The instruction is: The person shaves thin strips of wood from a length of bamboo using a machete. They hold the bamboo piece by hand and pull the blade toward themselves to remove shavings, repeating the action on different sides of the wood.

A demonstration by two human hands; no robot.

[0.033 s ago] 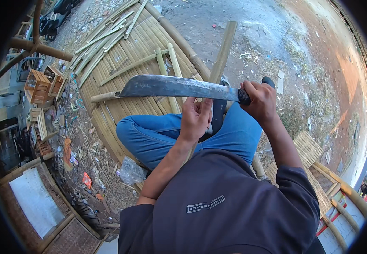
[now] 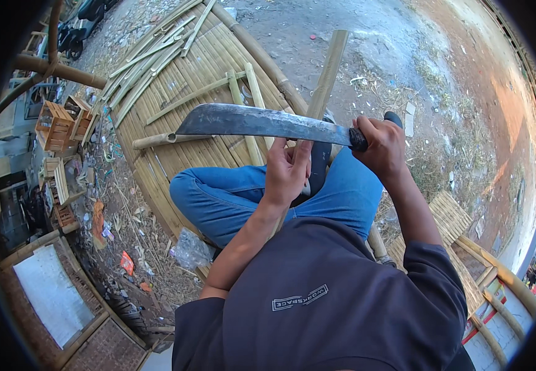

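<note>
My right hand (image 2: pixel 380 148) is closed around the dark handle of a machete (image 2: pixel 249 122). Its long, grey, worn blade lies level across the front of me, tip to the left. Closed on a long bamboo strip (image 2: pixel 328 74), my left hand (image 2: pixel 287 173) is just under the blade, thumb and forefinger up close to its lower edge. The strip slants from my lap up and away to the right. It passes behind the blade, and my left hand hides part of it. Whether the blade touches the strip I cannot tell.
I sit cross-legged on a bamboo-slat platform (image 2: pixel 206 89). Cut bamboo strips (image 2: pixel 150 65) are piled at its far left; several more lie nearer, beside a short bamboo tube (image 2: pixel 156 141). A plastic bag (image 2: pixel 192 250) is by my left knee. Wooden crates (image 2: pixel 54 125) stand at left.
The machete's tip end has swung slightly up and away from me, tilting the blade a little. Both hands keep their grips and hardly shift.
</note>
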